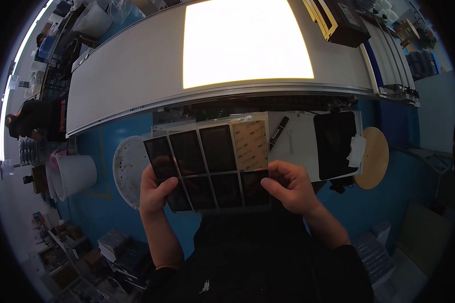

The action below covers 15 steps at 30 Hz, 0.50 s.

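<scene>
In front of my body I hold a clear tray of dark rectangular panels (pixel 217 146) laid out in two rows. One cell at its far right shows tan printed backing paper (pixel 250 145) instead of a dark face. My left hand (pixel 156 188) grips the left edge, its thumb on top of a near panel and its other fingers partly hidden beneath. At the right edge, my right hand (pixel 289 186) pinches the near corner, the thumb lying over the dark panel there.
Beyond the tray runs a long pale bench (pixel 126 76) with a glowing white panel (pixel 245 40) and a dark yellow-edged box (pixel 341 22). A black marker (pixel 279 132) and black mat (pixel 334 145) lie on a lower white table. Stools, a white bin (pixel 76 174) and another person (pixel 35 118) surround it.
</scene>
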Tool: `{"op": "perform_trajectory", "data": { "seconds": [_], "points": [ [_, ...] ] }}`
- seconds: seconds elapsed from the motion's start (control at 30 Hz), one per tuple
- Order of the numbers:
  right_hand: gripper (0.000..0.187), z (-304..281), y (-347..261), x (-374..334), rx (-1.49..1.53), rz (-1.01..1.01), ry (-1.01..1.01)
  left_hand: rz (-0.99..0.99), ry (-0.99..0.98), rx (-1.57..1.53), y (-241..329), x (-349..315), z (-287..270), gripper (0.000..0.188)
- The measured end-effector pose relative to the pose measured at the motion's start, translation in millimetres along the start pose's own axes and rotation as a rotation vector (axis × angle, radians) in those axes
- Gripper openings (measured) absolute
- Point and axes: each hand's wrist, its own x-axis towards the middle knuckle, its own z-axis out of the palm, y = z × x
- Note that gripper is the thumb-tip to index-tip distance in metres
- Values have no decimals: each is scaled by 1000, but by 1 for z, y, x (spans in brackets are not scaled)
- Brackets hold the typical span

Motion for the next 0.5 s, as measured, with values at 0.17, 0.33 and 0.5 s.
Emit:
{"op": "perform_trajectory", "data": {
  "seconds": [0.17,0.33,0.5],
  "points": [
    [25,-1,1,2,20,33,-17,-46,23,35,2,1,5,50],
    [20,-3,1,0,51,6,2,-52,4,-22,2,-1,7,48],
    [13,-10,30,19,-11,8,-5,0,6,90,-7,10,0,43]
  ]
}}
